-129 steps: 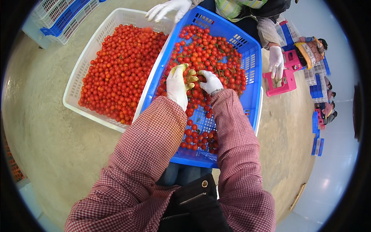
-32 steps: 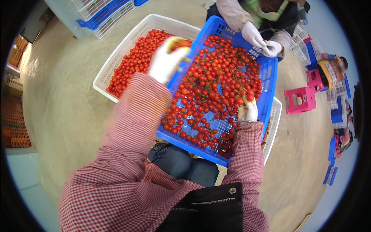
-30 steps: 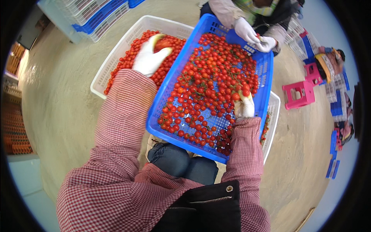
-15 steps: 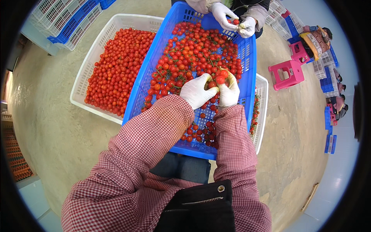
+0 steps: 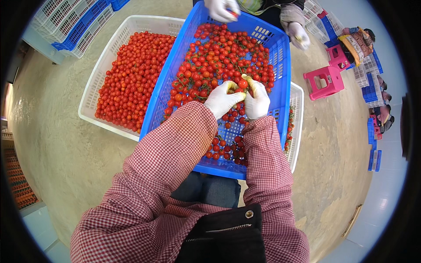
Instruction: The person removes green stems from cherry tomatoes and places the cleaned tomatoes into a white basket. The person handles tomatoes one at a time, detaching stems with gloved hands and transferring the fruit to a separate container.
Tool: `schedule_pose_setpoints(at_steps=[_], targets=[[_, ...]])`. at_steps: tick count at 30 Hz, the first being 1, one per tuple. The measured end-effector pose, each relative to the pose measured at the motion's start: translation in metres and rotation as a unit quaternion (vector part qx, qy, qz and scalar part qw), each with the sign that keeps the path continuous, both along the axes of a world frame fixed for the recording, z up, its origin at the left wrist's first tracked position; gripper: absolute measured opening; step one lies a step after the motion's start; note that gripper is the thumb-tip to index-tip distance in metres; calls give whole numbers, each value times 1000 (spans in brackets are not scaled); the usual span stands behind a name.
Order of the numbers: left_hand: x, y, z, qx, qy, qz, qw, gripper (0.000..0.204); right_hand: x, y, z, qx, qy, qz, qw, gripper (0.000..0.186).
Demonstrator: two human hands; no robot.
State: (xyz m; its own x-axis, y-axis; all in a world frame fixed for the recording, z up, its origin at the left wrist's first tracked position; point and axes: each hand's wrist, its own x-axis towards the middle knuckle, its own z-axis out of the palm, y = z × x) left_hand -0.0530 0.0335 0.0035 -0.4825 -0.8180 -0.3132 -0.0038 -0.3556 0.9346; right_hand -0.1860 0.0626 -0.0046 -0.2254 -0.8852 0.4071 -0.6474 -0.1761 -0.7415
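Observation:
Over the blue crate (image 5: 151, 115) of red cherry tomatoes, many on green stems, my two white-gloved hands meet. My right hand (image 5: 257, 101) has its yellow-stained fingers curled round a cherry tomato (image 5: 243, 83). Beside it, my left hand (image 5: 222, 101) is closed, thumb and fingers bent toward the same spot; what lies between them is mostly hidden. Loose tomatoes (image 5: 215, 148) lie at the crate's near end. Across the crate, another person's gloved hand (image 5: 222, 9) carries something small and red, while that person's other hand (image 5: 299, 36) hangs past the far right corner.
A white crate (image 5: 101, 72) heaped with loose cherry tomatoes stands on the left. Another white crate (image 5: 298, 118) shows under the blue one's right side. Pink stools (image 5: 325, 83) and stacked crates (image 5: 72, 28) stand farther off on the concrete floor (image 5: 337, 144).
My hands have shifted slightly; two tomatoes showed between them before, one now. The other person's hands have parted, one moving left over the crate, the other right beyond its rim.

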Motion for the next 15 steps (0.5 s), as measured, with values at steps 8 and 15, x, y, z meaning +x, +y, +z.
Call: schedule_pose_setpoints(at_steps=[8,15], targets=[[8,-9,11,46,13,66,997,36,2,3,6,16,43,6,999,38],[17,-14,11,-21,-52,-3,998,30,4,3,1,58,-14,54,997,37]])
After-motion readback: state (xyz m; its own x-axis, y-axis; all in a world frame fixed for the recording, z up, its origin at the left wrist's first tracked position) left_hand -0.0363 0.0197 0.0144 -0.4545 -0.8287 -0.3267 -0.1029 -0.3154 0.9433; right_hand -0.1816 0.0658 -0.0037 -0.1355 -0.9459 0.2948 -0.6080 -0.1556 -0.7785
